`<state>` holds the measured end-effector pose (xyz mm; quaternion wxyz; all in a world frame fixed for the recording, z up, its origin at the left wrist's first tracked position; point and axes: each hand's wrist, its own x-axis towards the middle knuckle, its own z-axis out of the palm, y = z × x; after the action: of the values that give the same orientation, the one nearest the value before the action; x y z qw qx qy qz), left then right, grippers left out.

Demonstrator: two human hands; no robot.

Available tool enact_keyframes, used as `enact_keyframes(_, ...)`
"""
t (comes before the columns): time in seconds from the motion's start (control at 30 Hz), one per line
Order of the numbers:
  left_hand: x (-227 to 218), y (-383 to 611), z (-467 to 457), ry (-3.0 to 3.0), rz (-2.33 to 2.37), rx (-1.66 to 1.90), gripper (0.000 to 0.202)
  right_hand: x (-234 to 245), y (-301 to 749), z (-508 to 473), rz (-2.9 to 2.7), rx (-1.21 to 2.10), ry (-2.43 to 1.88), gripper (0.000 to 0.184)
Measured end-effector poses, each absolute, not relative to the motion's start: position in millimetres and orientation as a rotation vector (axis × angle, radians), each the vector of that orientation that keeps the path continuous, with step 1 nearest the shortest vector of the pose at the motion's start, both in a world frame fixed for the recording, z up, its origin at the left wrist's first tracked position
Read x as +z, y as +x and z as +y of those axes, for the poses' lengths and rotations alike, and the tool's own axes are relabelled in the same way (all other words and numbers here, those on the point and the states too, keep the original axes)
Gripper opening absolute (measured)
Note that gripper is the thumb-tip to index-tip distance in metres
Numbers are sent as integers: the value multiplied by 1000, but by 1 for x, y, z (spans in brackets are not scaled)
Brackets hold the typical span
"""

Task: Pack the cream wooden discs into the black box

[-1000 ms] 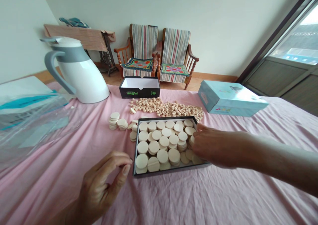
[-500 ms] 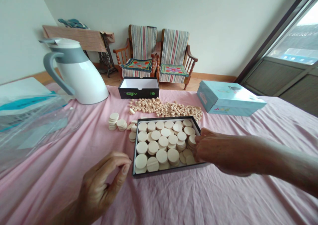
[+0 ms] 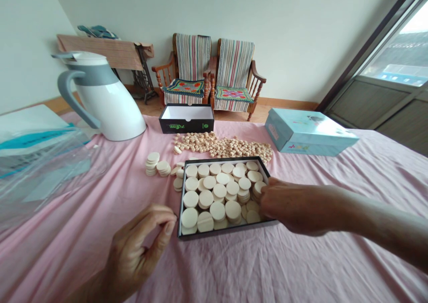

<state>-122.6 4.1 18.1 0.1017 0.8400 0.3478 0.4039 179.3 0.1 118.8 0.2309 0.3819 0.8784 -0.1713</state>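
Note:
A shallow black-rimmed box [image 3: 230, 230] lies on the cloth in front of me, filled with pale round wooden discs [image 3: 220, 190], many stacked. My right hand [image 3: 284, 205] reaches over the box's right wall, its fingers curled down among the discs. Those fingertips are hidden, so what they grip cannot be made out. At the box's left wall rests my left hand [image 3: 143, 240], fingers bent and thumb tip close against them, with nothing visible between. Short stacks of discs [image 3: 153, 163] stand on the cloth beyond the box's left side.
Behind the box spreads a pile of small wooden pieces [image 3: 234, 147]. A black box with a white inside [image 3: 187, 125] stands farther back. A light blue box [image 3: 310, 133] is at the right. On the left are a white jug [image 3: 110, 102] and clear plastic packaging [image 3: 50, 174].
My right hand has shifted slightly left and a little lower over the box's right side. The left hand and the box stay where they were.

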Motion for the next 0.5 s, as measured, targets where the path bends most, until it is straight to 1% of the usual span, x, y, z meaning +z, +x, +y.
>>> enact_keyframes(0.1,18,-122,5,2487,1030,1194,8,124,178,-3,2421,-509,1154,39)
enact_keyframes(0.23,18,-123,5,2481,1031,1172,9,132,178,-5,2373,-485,1307,36)
enact_keyframes(0.37,20,-123,4,2483,1027,1177,9,132,177,-4,2297,-461,1315,29)
enact_keyframes(0.5,21,-123,3,2490,1044,1173,7,125,175,-7,2320,-456,1301,30)
